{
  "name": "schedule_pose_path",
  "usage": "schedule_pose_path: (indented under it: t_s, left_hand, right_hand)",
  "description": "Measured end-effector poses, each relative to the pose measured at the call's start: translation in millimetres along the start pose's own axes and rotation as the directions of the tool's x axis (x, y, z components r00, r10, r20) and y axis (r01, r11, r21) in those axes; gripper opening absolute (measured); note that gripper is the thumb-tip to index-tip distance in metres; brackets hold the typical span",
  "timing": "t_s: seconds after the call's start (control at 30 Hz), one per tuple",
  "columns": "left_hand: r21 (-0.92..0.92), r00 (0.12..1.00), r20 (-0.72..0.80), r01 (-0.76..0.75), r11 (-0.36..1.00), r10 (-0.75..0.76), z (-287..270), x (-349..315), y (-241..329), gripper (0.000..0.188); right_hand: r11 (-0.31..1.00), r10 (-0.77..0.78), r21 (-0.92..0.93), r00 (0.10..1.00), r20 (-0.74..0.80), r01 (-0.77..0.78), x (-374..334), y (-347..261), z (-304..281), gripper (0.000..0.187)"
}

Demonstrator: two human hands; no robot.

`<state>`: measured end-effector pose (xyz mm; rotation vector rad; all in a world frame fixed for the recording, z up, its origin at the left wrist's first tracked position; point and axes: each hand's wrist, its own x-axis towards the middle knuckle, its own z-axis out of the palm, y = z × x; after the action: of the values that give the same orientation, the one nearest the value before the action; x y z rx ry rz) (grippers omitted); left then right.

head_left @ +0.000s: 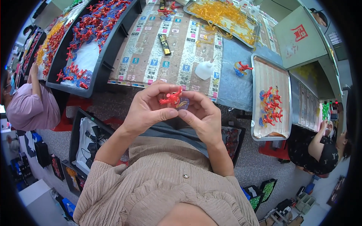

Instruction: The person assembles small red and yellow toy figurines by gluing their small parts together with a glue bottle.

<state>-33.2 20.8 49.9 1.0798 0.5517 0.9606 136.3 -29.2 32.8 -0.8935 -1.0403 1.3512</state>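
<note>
Close in front of me, both hands meet around a small red plastic figure (172,98) with a translucent blue piece (183,103) at its right side. My left hand (149,105) pinches the red figure between thumb and fingers. My right hand (203,116) has its thumb and fingertips closed on the blue piece. Whether the two parts are joined is hidden by the fingers. Just past my hands, a white squeeze bottle (204,70) lies tilted on the table. Farther right, another red-and-blue figure (242,68) rests on a blue-grey sheet (233,83).
A black crate (102,56) of red-and-blue figures stands at left. At right, a metal tray (260,130) holds several figures. Yellow strands fill a far tray (257,32). A black-and-yellow lighter-shaped object (164,45) lies on the printed table cover (143,49). People sit left and right.
</note>
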Motion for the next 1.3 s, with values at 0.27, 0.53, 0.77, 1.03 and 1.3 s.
schedule_pose_path:
  t_s: [0.27,0.53,0.77,1.03,1.3]
  left_hand:
    - [0.091,0.998,0.058,0.030,0.995,-0.035,-5.2,-4.5,-20.9,0.032]
    - [-0.091,0.974,-0.110,0.190,0.978,-0.200,-0.7,-10.1,-17.5,0.029]
    - [-0.111,0.956,-0.188,0.206,0.972,-0.224,0.4,-15.1,-20.2,0.034]
    - [-0.137,0.949,-0.237,0.180,0.974,-0.209,-2.4,-18.6,-24.0,0.041]
    - [-0.145,0.958,-0.240,0.122,0.982,-0.155,-2.2,-13.4,-25.5,0.034]
  right_hand:
    - [0.991,0.047,0.126,0.997,-0.058,-0.039,-1.2,8.7,-6.8,0.042]
    - [0.847,-0.357,-0.521,0.836,-0.418,0.101,17.2,15.9,-33.0,0.036]
    - [0.587,-0.479,-0.807,0.832,-0.279,0.068,62.8,19.6,-48.3,0.053]
    - [0.851,-0.267,-0.522,0.905,-0.331,0.060,46.1,15.5,-45.0,0.043]
    - [0.917,-0.195,-0.399,0.904,-0.381,0.030,-22.1,-12.2,-46.1,0.060]
